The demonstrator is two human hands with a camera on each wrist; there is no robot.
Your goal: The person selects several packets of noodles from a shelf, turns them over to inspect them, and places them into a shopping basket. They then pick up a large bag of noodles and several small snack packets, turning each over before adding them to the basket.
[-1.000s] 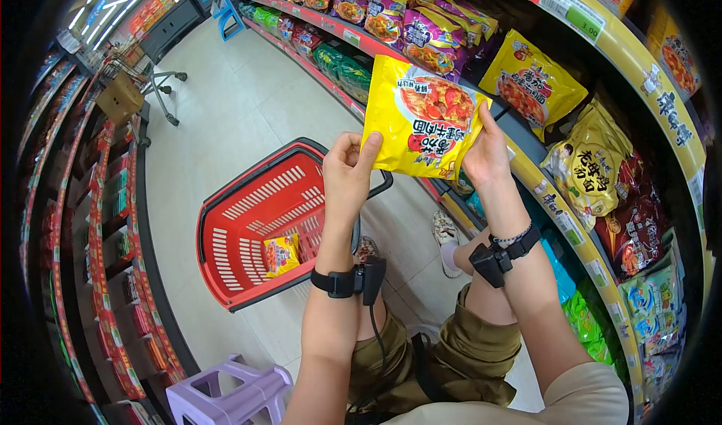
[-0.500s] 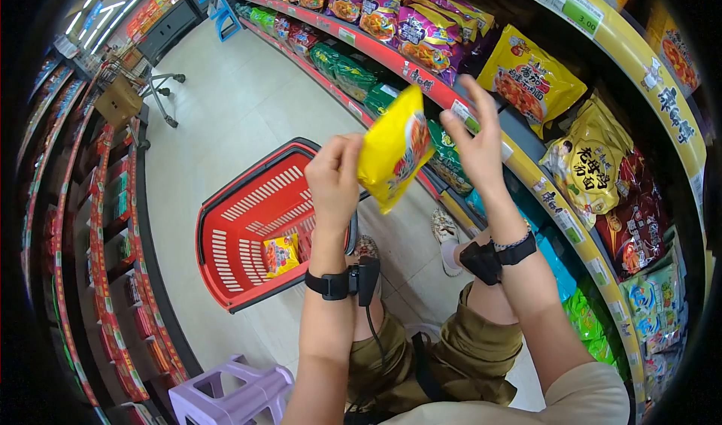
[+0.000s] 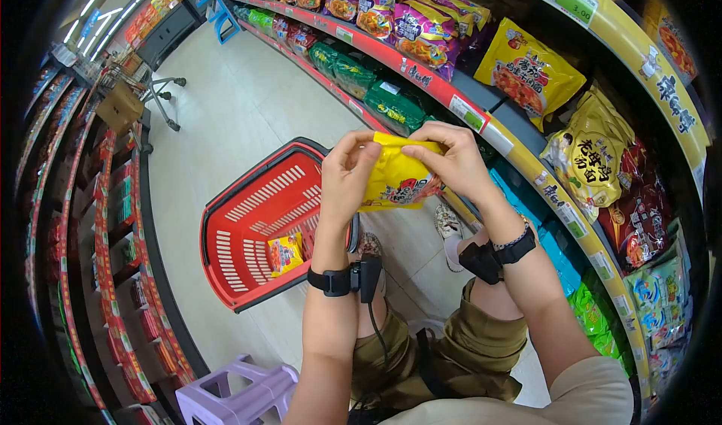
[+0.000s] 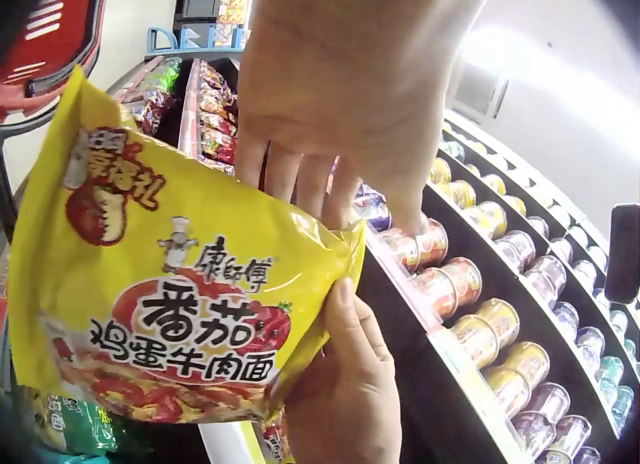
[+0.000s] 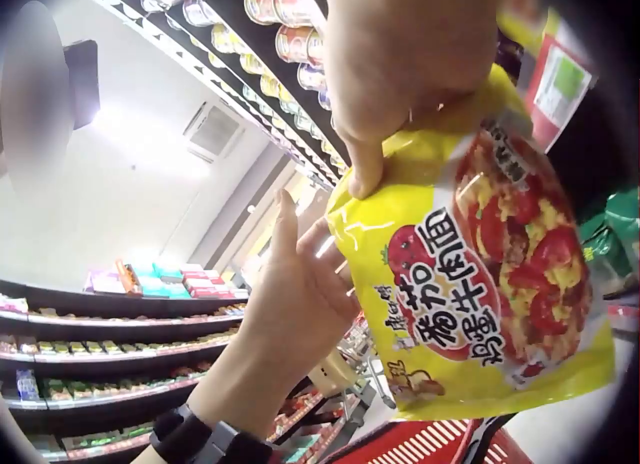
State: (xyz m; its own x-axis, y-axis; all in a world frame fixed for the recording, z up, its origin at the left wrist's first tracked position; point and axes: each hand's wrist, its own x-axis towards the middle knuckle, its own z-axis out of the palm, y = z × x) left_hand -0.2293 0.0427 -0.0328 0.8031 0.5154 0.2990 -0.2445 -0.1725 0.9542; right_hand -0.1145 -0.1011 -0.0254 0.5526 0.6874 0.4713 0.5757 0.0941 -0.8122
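Both hands hold a yellow packet of instant noodles (image 3: pixel 398 177) in front of the body, beside the shelf. My left hand (image 3: pixel 346 173) pinches its left edge, thumb on the near side. My right hand (image 3: pixel 457 158) grips the upper right corner between thumb and fingers. In the left wrist view the packet's printed front (image 4: pixel 190 294), with a tomato and noodle picture, faces the camera. A smaller-looking yellow packet (image 3: pixel 286 254) lies in the red shopping basket (image 3: pixel 226 271), which stands on the floor to the left.
Shelves on the right hold purple packets (image 3: pixel 425 34), green packets (image 3: pixel 395 107), a yellow noodle packet (image 3: pixel 526 71) and a gold bag (image 3: pixel 590 154). A purple stool (image 3: pixel 237 387) stands at lower left. Another shelf (image 3: pixel 113 274) lines the left side, and a cart (image 3: pixel 162 94) stands farther back.
The packet was held by both hands, then turned edge-on in the left hand while the right hand let go. Now the right hand grips it again, and the packet hangs lower.
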